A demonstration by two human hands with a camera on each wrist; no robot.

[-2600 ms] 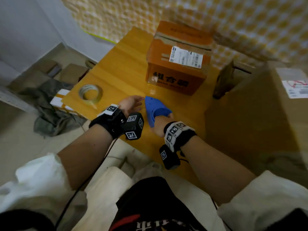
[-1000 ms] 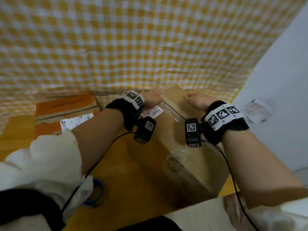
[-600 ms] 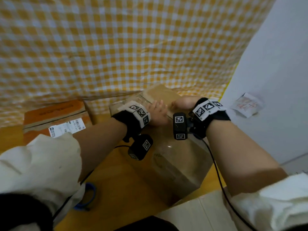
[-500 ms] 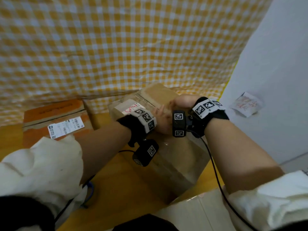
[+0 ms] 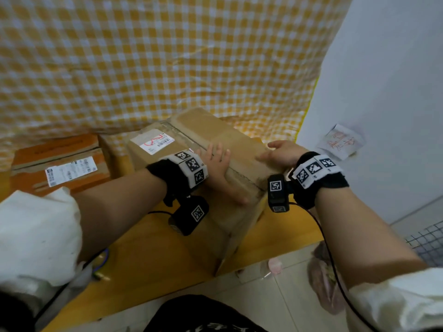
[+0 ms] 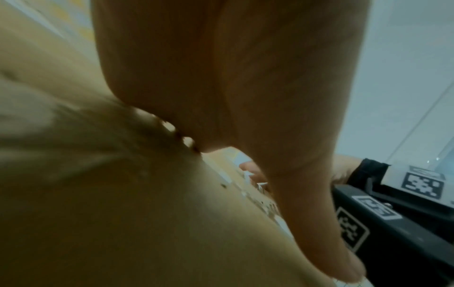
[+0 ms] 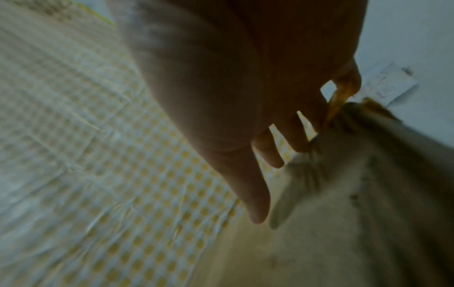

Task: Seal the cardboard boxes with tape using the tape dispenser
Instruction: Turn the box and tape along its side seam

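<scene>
Both hands are down on the brown box [image 5: 215, 137]: the left hand [image 5: 219, 172] lies flat on its top, fingers straight and spread, thumb stretched toward the near corner, pressing rather than gripping. The right hand [image 5: 279, 153] rests palm-down on the right flap, fingers relaxed and reaching over the top, holding nothing. From the left wrist view the left hand [image 6: 245, 97] sits right against the cardboard [image 6: 123, 213], thumb laid along the surface. From the right wrist view the right hand [image 7: 233, 97] hangs over the box [image 7: 343, 213] with its fingers [image 7: 270, 153] straight and slightly apart; whether the tips touch the flap there is too blurred to tell.

The brown box stands on the wooden desk [image 5: 148, 257] near its right edge, turned cornerwise to the person, flaps folded shut with the centre seam running across the top. A white shipping label [image 5: 153, 141] with red marks sits on its left flap.

Just beside it to the left is an orange box [image 5: 57, 168] with its own white label. A blue loop, only partly seen, peeks out at the near left of the desk behind the white sleeve [image 5: 36, 236]. A yellow checked cloth [image 5: 155, 61] hangs behind, and a small paper note [image 5: 340, 141] is stuck to the wall on the right.
</scene>
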